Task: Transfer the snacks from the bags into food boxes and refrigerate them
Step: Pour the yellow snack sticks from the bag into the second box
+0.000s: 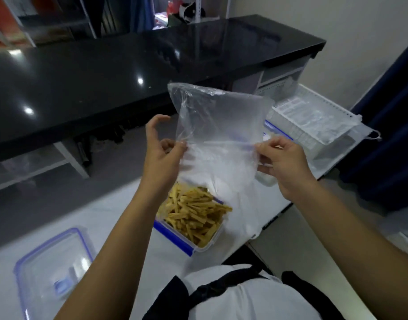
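Note:
An empty clear plastic bag (218, 125) hangs in the air above the white table (119, 218). My left hand (162, 155) pinches its left edge and my right hand (281, 165) pinches its right edge, holding it spread between them. Below the bag stands an open food box (175, 236) with blue clips, full of yellow snack sticks (193, 215). The bag's lower part drapes over the box's right side.
A clear lid with blue rim (52, 269) lies at the table's front left. Another blue-edged box (274, 130) sits behind the bag, partly hidden. A white wire rack (314, 118) stands at the far right. A black glossy counter (106, 77) runs across the back.

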Demonstrator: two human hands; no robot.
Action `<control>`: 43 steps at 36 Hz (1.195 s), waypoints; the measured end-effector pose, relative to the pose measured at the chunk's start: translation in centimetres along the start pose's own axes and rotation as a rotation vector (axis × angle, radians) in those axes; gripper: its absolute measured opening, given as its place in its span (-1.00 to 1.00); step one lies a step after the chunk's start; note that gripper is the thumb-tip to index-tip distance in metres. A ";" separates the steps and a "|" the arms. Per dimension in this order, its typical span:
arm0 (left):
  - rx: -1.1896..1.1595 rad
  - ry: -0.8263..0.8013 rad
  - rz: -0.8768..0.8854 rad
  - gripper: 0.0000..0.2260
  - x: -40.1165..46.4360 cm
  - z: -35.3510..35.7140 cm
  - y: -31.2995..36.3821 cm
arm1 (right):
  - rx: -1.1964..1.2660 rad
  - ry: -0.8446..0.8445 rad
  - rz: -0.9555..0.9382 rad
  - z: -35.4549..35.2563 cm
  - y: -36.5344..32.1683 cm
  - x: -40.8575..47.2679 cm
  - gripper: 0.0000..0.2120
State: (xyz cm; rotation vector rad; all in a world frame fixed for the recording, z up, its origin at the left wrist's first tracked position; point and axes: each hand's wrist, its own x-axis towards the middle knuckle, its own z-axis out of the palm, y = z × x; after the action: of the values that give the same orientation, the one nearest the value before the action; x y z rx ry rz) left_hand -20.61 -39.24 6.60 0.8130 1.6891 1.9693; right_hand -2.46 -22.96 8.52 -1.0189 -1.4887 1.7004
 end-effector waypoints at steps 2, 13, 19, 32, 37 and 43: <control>0.026 -0.081 0.042 -0.61 0.5 1.9 -0.2 | 0.001 0.080 -0.005 -1.6 -0.1 0.3 -0.76; 0.037 -0.335 -0.006 -0.73 3.6 14.2 -0.8 | -0.230 0.145 -0.221 -12.4 -2.3 4.0 -0.80; 0.106 -0.380 -0.083 -0.80 7.2 22.4 -2.5 | -0.317 0.111 -0.126 -19.1 -3.8 11.2 -0.90; 0.811 -0.238 0.149 -0.77 16.3 38.5 -5.6 | -0.846 -0.171 -0.069 -31.7 -5.9 34.0 -0.66; 1.208 -0.399 0.115 -0.52 19.0 44.0 -9.3 | -1.456 -0.512 -0.171 -33.2 -3.2 38.6 -0.36; 1.592 -0.909 -0.179 -0.42 19.5 46.7 -15.2 | -1.846 -0.714 -0.430 -34.4 0.8 40.7 -0.29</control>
State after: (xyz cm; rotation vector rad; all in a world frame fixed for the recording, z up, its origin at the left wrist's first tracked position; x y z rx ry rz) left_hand -4.72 10.58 -1.00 1.5284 2.1998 -0.3335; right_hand 7.82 28.66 0.45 -0.5738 -3.4564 -0.1345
